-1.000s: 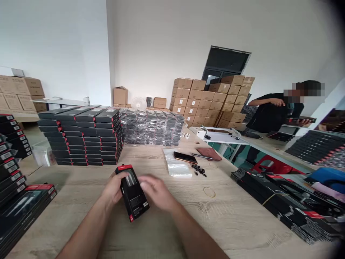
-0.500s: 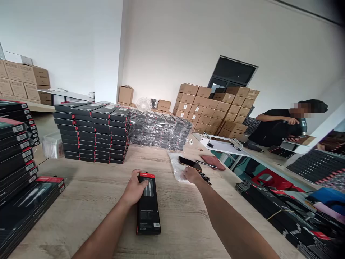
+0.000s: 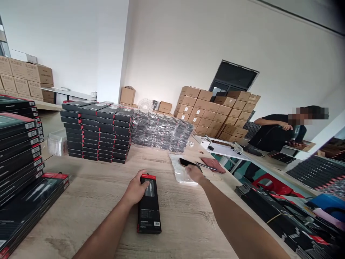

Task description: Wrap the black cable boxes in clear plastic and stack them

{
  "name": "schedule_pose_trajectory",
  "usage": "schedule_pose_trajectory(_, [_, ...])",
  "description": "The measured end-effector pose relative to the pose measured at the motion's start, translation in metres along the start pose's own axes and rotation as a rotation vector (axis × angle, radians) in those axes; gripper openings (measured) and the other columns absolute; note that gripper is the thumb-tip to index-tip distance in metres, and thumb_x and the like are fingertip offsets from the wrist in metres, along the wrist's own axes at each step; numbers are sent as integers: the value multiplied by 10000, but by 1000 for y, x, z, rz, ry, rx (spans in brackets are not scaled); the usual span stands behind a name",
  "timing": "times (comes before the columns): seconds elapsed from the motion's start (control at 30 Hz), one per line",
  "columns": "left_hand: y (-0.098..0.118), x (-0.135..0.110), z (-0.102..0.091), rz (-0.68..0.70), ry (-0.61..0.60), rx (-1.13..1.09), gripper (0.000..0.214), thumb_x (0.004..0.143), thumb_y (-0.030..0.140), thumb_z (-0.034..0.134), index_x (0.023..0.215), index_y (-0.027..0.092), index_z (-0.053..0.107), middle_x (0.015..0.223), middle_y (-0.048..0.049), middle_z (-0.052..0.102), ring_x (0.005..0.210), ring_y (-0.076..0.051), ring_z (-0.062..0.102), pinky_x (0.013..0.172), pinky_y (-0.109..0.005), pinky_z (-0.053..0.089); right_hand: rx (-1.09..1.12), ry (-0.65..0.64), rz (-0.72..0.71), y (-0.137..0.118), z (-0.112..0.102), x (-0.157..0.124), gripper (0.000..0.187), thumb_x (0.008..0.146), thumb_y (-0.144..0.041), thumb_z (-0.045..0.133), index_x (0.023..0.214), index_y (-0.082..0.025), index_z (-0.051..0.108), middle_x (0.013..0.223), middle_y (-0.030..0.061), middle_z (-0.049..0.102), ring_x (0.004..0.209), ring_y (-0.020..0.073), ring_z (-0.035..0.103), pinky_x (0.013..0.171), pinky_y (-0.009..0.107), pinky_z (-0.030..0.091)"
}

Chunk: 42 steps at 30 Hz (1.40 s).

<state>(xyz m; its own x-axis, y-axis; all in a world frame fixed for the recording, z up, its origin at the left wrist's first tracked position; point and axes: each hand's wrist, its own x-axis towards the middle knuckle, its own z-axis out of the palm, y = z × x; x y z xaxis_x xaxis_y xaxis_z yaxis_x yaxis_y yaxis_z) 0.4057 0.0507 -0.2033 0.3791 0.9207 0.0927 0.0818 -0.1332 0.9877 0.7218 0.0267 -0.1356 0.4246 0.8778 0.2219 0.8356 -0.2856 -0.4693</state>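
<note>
A black retail box (image 3: 149, 216) with a red top end lies flat on the wooden table (image 3: 183, 225), its window facing up. My left hand (image 3: 136, 189) grips the box's upper end, with the fingers curled over its edge. My right hand (image 3: 194, 173) is stretched out over a clear plastic bag (image 3: 179, 171) and holds nothing that I can see. Just beyond those fingers, a smartphone (image 3: 186, 162) lies on the bag, partly hidden by the hand. A brown leather case (image 3: 212, 164) lies to the right.
Tall stacks of black boxes (image 3: 97, 131) stand ahead, beside shrink-wrapped packs (image 3: 159, 131). More black boxes (image 3: 18, 154) are piled at the left. Cardboard cartons (image 3: 212, 113) rise behind. A co-worker (image 3: 277, 133) stands at the right, by another table (image 3: 269, 154).
The box, earlier held tilted in both hands above the table, now lies flat under my left hand. My right hand has moved out to the plastic bag. The view has turned slightly.
</note>
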Motion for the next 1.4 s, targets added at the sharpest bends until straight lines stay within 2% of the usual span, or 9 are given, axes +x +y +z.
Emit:
schedule_pose_trajectory(0.2, [13,0,-1,8,3,-46,196,748,351,608,758,199,730,1063,-72,666,1098,-234,558,976,-322,373,46,-3,-189,-50,-18,5,255,887,-296,400,710,-188,549,620,-14,560,588,136,492,584,254,377])
schedule_pose_trajectory(0.33, [27,-5,-2,-36,-59,-125,471,804,553,480,634,181,714,1012,-74,684,1027,-246,577,920,-325,395,3,-46,-389,-91,2,-39,234,876,-342,427,727,-213,552,648,-6,570,599,150,488,592,255,346])
schedule_pose_trajectory(0.43, [31,-9,-1,-42,-161,-197,417,761,540,549,683,172,726,981,-60,693,936,-226,598,857,-306,415,-65,-47,-491,-107,27,-77,213,893,-310,414,779,-218,570,705,13,593,619,155,513,587,254,337])
schedule_pose_trajectory(0.6, [27,-10,4,-112,-213,-357,254,632,341,704,792,148,740,842,-42,705,752,-171,602,720,-270,427,62,-62,-444,-103,55,-107,257,914,-314,404,739,-213,563,717,16,596,657,156,541,610,257,385])
schedule_pose_trajectory(0.77, [23,-9,5,-158,-161,-360,281,634,363,718,795,133,724,741,-33,688,639,-135,560,615,-242,397,245,-55,-413,-93,53,-114,242,824,-429,580,950,-226,619,794,12,611,689,158,556,625,270,444])
schedule_pose_trajectory(0.87, [21,-9,6,-133,-146,-316,287,614,400,727,720,135,695,740,-32,673,634,-132,545,608,-240,392,295,-92,-458,-91,49,-115,170,821,-379,591,850,-228,664,799,21,625,696,159,574,624,274,457])
schedule_pose_trajectory(1.03, [18,-9,10,-145,-93,-194,289,591,414,723,643,140,645,627,-1,600,546,-111,479,555,-242,359,333,110,-383,-86,48,-112,170,851,-322,537,790,-211,650,790,35,617,704,165,586,645,285,480])
schedule_pose_trajectory(1.2, [17,-8,10,-106,-82,-157,256,617,390,693,663,144,641,644,4,602,565,-116,501,579,-246,380,92,162,-517,-83,57,-111,325,713,-160,622,1028,-243,632,978,55,605,935,223,573,835,350,481])
schedule_pose_trajectory(1.4, [18,-9,7,5,-90,-13,206,698,346,641,783,162,676,845,-42,657,791,-177,593,733,-276,437,120,262,-440,-79,56,-105,190,797,-152,493,886,-222,645,908,60,623,911,218,574,827,344,467])
